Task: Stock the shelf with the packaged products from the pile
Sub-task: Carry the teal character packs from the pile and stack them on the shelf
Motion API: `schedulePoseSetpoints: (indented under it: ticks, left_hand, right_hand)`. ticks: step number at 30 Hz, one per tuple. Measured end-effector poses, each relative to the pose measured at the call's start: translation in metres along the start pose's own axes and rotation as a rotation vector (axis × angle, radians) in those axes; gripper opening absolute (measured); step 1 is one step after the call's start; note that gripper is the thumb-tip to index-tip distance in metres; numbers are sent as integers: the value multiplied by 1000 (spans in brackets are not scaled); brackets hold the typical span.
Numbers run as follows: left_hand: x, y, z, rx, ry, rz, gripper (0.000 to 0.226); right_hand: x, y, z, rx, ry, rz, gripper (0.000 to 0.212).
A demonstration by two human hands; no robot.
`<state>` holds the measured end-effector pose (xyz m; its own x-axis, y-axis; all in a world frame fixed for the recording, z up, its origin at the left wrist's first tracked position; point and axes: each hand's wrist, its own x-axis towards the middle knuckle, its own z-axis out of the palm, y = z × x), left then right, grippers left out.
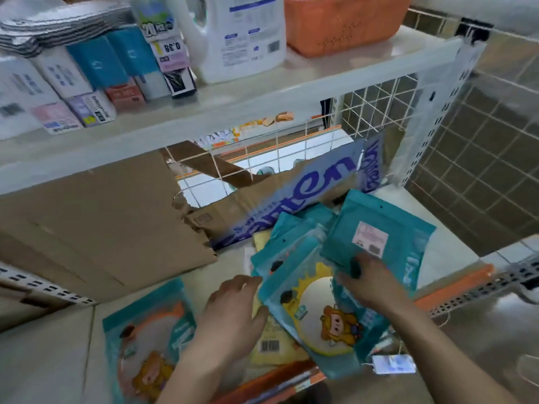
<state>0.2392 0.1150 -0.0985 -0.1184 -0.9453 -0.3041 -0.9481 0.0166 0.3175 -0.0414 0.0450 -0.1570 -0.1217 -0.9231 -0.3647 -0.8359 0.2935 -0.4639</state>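
Lower shelf (455, 252): pale, flat board with an orange front strip, white wire grid at the back, brown tiled floor beyond it on the right. Torn cardboard (96, 223) covers the left half, and a flap printed in blue letters leans at centre. The upper shelf (233, 97) across the top of the frame carries small boxes (87, 91), a white jug (236, 36) and an orange basket (344, 21). The pile of teal packets (297, 228) sits at centre right on the lower shelf. The sun-print packet (315, 310) lies face up, long axis running upper left to lower right, its top end toward the shelf back. The label-side packet (376, 234) lies partly over it, face down, its long axis nearly front to back and its hole end pointing rearward. A yellow packet (271, 345) shows beneath, and one more teal packet (148, 339) lies apart at lower left. The left hand (233, 313) has bent fingers and thumb bracketing the sun-print packet's left edge; we cannot tell whether it grips. The right hand (376, 281) curls its fingers over the near edge of the label-side packet and holds it.
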Motion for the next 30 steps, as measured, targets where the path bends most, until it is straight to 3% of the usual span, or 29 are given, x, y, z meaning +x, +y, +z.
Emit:
schedulePoseSetpoints:
  ticks: [6, 11, 17, 23, 30]
  left_hand:
    - [20, 26, 1, 23, 35, -46, 58]
    - [21, 34, 1, 18, 63, -100, 55]
    - [10, 28, 2, 30, 62, -159, 60]
    - [-5, 9, -5, 2, 89, -207, 60]
    - [-39, -40, -6, -46, 113, -237, 60]
  right_hand:
    - [19, 4, 1, -60, -74, -53, 72]
    - [18, 1, 2, -156, -85, -118, 60]
    - [20, 2, 2, -70, -135, -132, 54]
    - [19, -9, 7, -119, -18, -138, 43]
    - [0, -53, 42, 3, 47, -133, 32]
